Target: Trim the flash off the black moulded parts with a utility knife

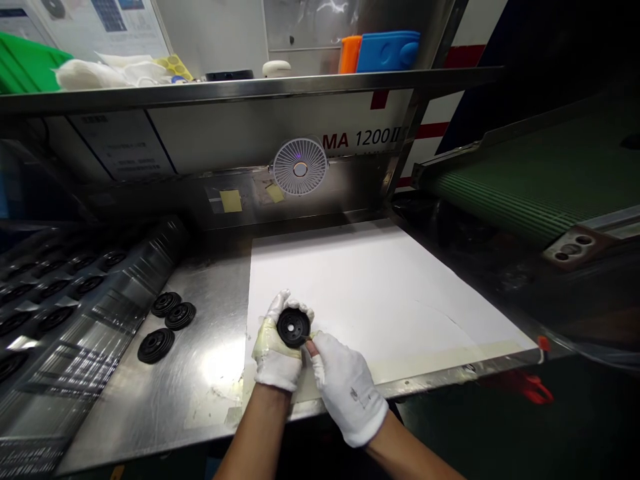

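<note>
My left hand [278,343], in a white glove with yellowish stains, is wrapped round a black round plastic wheel [287,331] that has a small hole in its middle. The wheel's flat face is turned up towards me. At its lower right edge is my right hand [345,380], gloved in white with the thumb tip bare. Those fingers are pinched together at the rim; whatever sits between them is too small to make out. To the left, three similar black wheels [156,345] lie on the metal table [210,293].
Stacked clear trays [125,300] of black wheels stand at the left. White sheeting [360,280] covers part of the table. Behind it are a small fan [300,167] and a shelf [300,85] with a blue bin [387,52]. A green conveyor belt [530,180] runs at the right.
</note>
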Available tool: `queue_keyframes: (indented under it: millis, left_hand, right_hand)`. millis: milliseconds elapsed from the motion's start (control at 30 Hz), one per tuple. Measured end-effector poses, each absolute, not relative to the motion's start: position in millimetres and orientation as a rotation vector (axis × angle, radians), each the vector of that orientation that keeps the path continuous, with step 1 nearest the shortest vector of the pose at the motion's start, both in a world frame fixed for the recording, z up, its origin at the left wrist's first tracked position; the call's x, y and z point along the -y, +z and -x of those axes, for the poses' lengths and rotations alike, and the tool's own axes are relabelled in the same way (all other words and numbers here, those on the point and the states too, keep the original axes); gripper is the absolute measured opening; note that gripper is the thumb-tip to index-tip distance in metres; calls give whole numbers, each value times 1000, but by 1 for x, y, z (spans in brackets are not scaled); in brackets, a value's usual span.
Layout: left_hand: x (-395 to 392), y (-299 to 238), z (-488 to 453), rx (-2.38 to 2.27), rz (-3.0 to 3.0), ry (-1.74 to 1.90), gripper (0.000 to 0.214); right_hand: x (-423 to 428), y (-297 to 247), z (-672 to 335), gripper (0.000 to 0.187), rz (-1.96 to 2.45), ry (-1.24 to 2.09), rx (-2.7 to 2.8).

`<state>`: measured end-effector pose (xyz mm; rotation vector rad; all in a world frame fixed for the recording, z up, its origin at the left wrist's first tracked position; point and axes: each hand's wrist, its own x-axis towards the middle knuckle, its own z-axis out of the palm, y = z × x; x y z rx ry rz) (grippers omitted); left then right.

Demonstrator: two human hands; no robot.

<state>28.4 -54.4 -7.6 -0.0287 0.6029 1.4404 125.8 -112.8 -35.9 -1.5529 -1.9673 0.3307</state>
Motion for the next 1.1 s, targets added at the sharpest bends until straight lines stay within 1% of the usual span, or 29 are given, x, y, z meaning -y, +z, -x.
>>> queue_keyframes:
  millis: [167, 300, 500, 667, 900, 967, 1067, 1100]
  left_hand:
    - [61, -12, -24, -572, -73, 1425, 12]
    - [59, -17, -24, -538, -56, 1443, 11]
    - [57, -17, -26, -542, 22, 1518, 12]
    - [59, -14, -24, -553, 19, 1513, 17]
    - [60, -16, -26, -501, -4, 1562, 13]
    - [63, -13, -24, -524, -27, 1542, 20]
    - [69, -10, -17, -555, -91, 1409, 35]
    - [70, -10, -15, -552, -103, 1378, 36]
  right_hand:
    - [114, -31, -128, 24, 1536, 426, 1995]
    - [111, -29, -133, 19, 1548, 405, 1969]
    - [114, -29, -126, 25, 1520, 390, 2002]
    - [112, -26, -129, 25, 1531, 405, 1954]
    - [116, -21, -126, 23, 1490, 475, 1987]
    - [118, -21, -126, 23, 1475, 500, 1977]
    - [117, -20, -129, 24, 1454, 504, 1949]
    - [117, -20, -131, 24, 1443, 509, 1946]
